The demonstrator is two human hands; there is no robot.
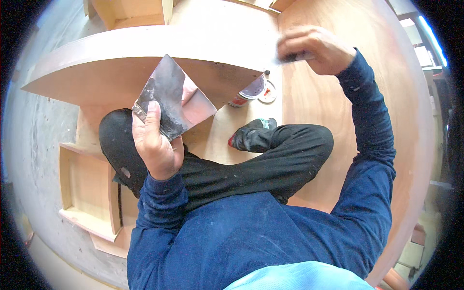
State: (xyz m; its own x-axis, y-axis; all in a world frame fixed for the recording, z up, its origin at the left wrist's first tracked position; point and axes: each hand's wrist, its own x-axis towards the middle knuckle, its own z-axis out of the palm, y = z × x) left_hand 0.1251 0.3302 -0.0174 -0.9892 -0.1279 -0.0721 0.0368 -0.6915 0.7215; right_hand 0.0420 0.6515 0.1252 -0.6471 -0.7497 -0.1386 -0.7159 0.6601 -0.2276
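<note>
My left hand (157, 140) grips a flat square putty plate (166, 106) by its lower left edge, with the thumb on top. Its face is grey and smeared, with a pinkish patch toward the right corner. Raised at the upper right, my right hand (316, 48) is closed around a putty knife (296, 57). The grip looks dark, and the blade end is blurred against the pale wood. That hand is close to the junction of the curved white-topped panel (174, 43) and the upright plywood panel (309, 92). Whether the blade touches either one, I cannot tell.
An opened tub (251, 92) and its round lid (268, 93) are beyond my foot, under the curved panel's tip. My crossed legs (232, 169) fill the middle. Open wooden box sections (89, 181) stand at the left over a grey floor (43, 145).
</note>
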